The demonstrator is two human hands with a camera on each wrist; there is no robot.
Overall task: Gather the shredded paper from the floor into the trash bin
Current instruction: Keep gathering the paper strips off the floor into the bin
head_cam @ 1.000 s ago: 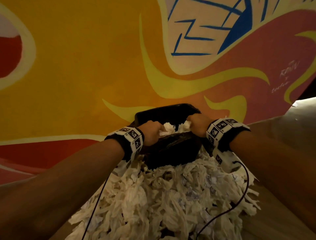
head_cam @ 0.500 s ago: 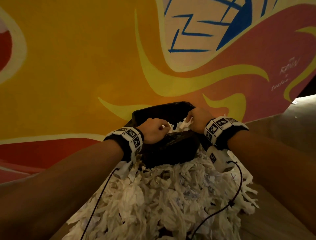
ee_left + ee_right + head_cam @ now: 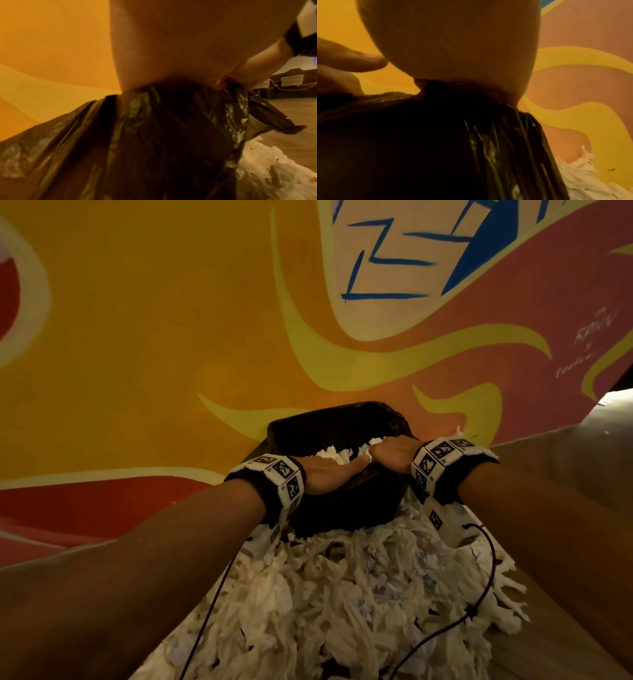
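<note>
While some shredded paper [image 3: 337,455] already shows inside the black-lined trash bin [image 3: 342,422], the job looks barely begun, since a large heap of paper [image 3: 342,594] lies on the floor below both wrists, against the bin's near side. Both arms reach forward to the near rim: the left hand [image 3: 329,475] lies flat with straight fingers over the rim, while the right hand [image 3: 394,451], just beside it, curls over the liner's edge and seems to pinch it.

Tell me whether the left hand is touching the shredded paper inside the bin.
Touching. In the head view the left hand lies flat across the bin's near rim, its straight fingers pressed against the shredded paper heaped inside.
</note>
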